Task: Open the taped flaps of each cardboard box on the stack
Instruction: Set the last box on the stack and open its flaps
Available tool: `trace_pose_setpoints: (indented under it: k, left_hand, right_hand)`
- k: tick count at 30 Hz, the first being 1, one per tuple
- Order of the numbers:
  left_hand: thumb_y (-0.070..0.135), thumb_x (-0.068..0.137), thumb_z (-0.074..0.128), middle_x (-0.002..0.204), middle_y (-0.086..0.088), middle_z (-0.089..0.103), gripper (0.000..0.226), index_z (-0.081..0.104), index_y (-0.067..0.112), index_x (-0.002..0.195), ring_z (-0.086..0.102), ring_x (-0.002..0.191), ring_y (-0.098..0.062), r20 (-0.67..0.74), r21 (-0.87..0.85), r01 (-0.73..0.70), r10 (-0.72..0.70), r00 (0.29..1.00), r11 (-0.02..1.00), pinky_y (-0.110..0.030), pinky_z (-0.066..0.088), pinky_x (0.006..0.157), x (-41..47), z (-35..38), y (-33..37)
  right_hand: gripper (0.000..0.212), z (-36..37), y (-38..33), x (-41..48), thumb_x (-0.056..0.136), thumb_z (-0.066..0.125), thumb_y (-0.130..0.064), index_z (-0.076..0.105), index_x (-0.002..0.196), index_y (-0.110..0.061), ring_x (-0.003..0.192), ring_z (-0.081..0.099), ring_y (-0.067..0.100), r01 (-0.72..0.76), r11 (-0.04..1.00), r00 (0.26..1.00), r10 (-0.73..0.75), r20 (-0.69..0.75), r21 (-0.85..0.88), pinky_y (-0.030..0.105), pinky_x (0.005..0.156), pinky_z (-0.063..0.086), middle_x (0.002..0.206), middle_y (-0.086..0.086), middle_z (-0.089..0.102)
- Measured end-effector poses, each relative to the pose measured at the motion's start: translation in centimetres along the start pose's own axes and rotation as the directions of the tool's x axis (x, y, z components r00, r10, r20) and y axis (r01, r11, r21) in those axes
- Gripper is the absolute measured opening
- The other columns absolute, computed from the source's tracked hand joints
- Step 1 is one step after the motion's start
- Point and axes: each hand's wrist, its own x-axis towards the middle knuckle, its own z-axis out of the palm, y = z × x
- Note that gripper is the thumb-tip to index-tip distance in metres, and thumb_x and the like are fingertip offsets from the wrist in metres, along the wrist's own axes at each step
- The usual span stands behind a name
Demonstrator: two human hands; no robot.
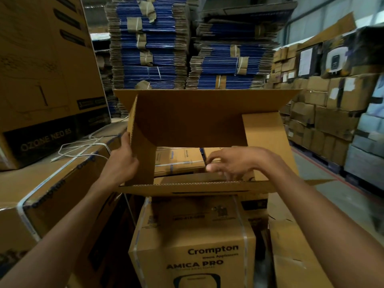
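Observation:
A large brown cardboard box point(193, 121) stands in front of me with its flaps up. The far flap stands upright, the near flap point(187, 187) folds toward me, and the right flap point(268, 142) leans outward. My left hand point(122, 161) grips the left side flap point(141, 154) at its edge. Over the opening my right hand point(232, 161) reaches in, fingers spread and curled, just above smaller strapped cartons point(178, 161) inside. Below sits a strapped Crompton Amica Pro box point(193, 246).
To the left lies a long strapped carton point(52, 183) with loose white strapping point(83, 148) on top and an Ozone Neo box point(45, 80) behind it. Tall bundles of flattened blue cartons point(153, 48) rise behind. Stacked boxes point(332, 113) line the right side beside an aisle floor.

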Motion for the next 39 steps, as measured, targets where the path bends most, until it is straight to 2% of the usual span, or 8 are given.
trace_pose_setpoints:
  k: [5, 11, 20, 24, 27, 31, 35, 39]
  left_hand:
    - [-0.004, 0.102, 0.04, 0.078, -0.011, 0.06, 0.07, 0.007, 0.019, 0.16, 0.058, 0.058, -0.021, -0.023, -0.025, 0.026, -0.027, 0.999, 0.999, -0.025, 0.043, 0.048, -0.4, 0.6, -0.1]
    - [-0.004, 0.102, 0.04, 0.089, -0.01, 0.059, 0.066, 0.016, 0.024, 0.156, 0.064, 0.068, -0.027, -0.046, -0.079, 0.084, -0.088, 0.995, 0.993, -0.032, 0.051, 0.054, 0.2, 0.7, -0.5]
    - [0.001, 0.104, 0.042, 0.089, -0.007, 0.057, 0.063, 0.016, 0.021, 0.157, 0.06, 0.064, -0.022, -0.045, -0.104, 0.103, -0.108, 0.993, 0.989, -0.029, 0.044, 0.05, 1.1, 0.7, 0.2]
    - [0.001, 0.104, 0.043, 0.089, -0.001, 0.053, 0.063, 0.015, 0.019, 0.158, 0.059, 0.067, -0.02, -0.078, -0.115, 0.112, -0.121, 0.99, 0.987, -0.027, 0.043, 0.052, 1.3, 1.2, 0.5]
    - [0.001, 0.103, 0.044, 0.085, -0.002, 0.052, 0.064, 0.015, 0.02, 0.157, 0.063, 0.07, -0.024, -0.072, -0.121, 0.126, -0.136, 0.988, 0.985, -0.03, 0.049, 0.054, 1.3, 1.0, 0.5]
    - [0.001, 0.104, 0.042, 0.083, 0.001, 0.049, 0.065, 0.013, 0.02, 0.159, 0.062, 0.069, -0.022, -0.048, -0.114, 0.126, -0.132, 0.99, 0.986, -0.028, 0.048, 0.053, 0.9, 0.4, 0.6]
    - [0.002, 0.104, 0.041, 0.083, 0.006, 0.049, 0.067, 0.012, 0.026, 0.159, 0.061, 0.072, -0.018, -0.007, -0.121, 0.111, -0.112, 0.994, 0.986, -0.028, 0.047, 0.054, 0.2, -0.1, 0.5]
    - [0.005, 0.105, 0.04, 0.093, 0.01, 0.054, 0.066, 0.013, 0.032, 0.159, 0.054, 0.075, -0.008, 0.107, -0.174, 0.084, -0.066, 0.992, 0.981, -0.027, 0.047, 0.06, -0.2, -1.5, 1.3]
  right_hand:
    - [0.06, 0.5, 5.0, 2.2, 0.099, 0.051, -0.059, 0.052, 0.143, -0.018, 0.121, 0.058, 0.025, -0.474, 0.754, 0.871, 0.477, -0.118, -0.454, 0.037, 0.089, 0.045, 0.137, 0.005, 0.059]
    - [0.013, -1.5, 5.9, 0.0, 0.098, 0.061, -0.029, 0.064, 0.1, -0.016, 0.075, 0.061, 0.013, -0.527, 0.716, 0.826, 0.306, -0.473, -0.458, 0.032, 0.076, 0.054, 0.082, -0.003, 0.06]
    - [0.018, -3.9, 5.8, -5.6, 0.102, 0.056, -0.03, 0.058, 0.09, -0.016, 0.077, 0.058, 0.021, -0.774, 0.573, 0.574, 0.455, -0.681, -0.269, 0.04, 0.08, 0.051, 0.085, 0.006, 0.059]
    - [0.066, 1.9, 0.4, -6.6, 0.093, 0.056, -0.059, 0.042, 0.146, -0.023, 0.128, 0.051, 0.032, -0.576, 0.803, 0.579, 0.265, -0.771, -0.156, 0.046, 0.101, 0.047, 0.139, 0.011, 0.054]
    - [0.066, 8.9, -4.9, -8.1, 0.1, 0.03, -0.065, 0.039, 0.151, -0.024, 0.087, 0.063, 0.01, -0.207, 0.974, 0.482, 0.022, -0.876, -0.089, 0.028, 0.068, 0.055, 0.098, -0.002, 0.066]
    - [0.084, 14.3, -6.4, -5.4, 0.089, 0.006, -0.08, 0.002, 0.16, -0.036, 0.039, 0.048, 0.009, 0.028, 0.963, 0.71, 0.17, -0.684, 0.269, 0.019, 0.04, 0.04, 0.053, 0.001, 0.052]
    - [0.087, 13.4, -5.0, -2.3, 0.084, 0.02, -0.081, 0.042, 0.143, -0.021, 0.035, 0.047, 0.001, 0.07, 0.898, 0.646, 0.291, -0.706, 0.435, 0.014, 0.04, 0.042, 0.056, -0.001, 0.048]
    - [0.069, 10.3, -3.7, -1.1, 0.095, 0.04, -0.068, 0.053, 0.131, -0.011, 0.029, 0.04, 0.003, 0.012, 0.916, 0.545, 0.331, -0.77, 0.402, 0.012, 0.035, 0.036, 0.054, -0.003, 0.045]
